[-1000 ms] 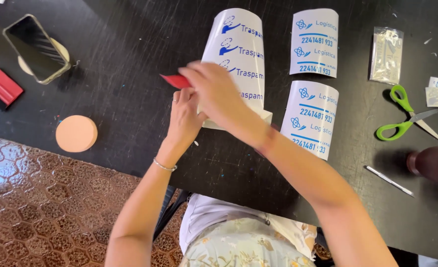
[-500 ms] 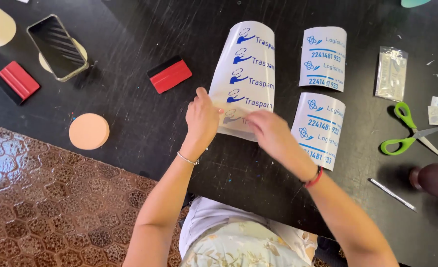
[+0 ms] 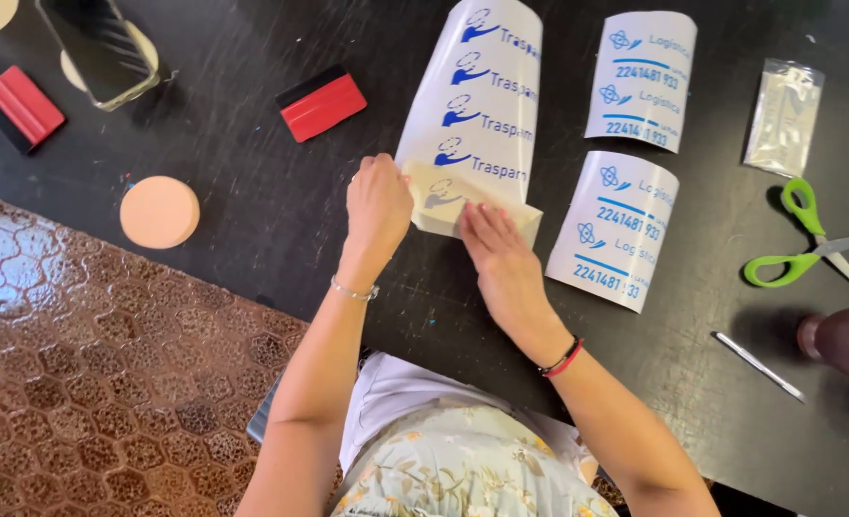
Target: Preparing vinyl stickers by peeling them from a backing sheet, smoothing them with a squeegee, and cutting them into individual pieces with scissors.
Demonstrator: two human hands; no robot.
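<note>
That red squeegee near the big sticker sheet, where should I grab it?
Probably by its long sides. The red squeegee lies flat on the black table, tilted, apart from the sticker sheet, with free table all round. Come from straight above and pinch across the red body, leaving the black strip edge free. Both the left hand and right hand are on the sheet.

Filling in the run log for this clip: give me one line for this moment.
left hand: grips sticker sheet near edge | right hand: flat on peeled strip | red squeegee: on table, untouched
</note>
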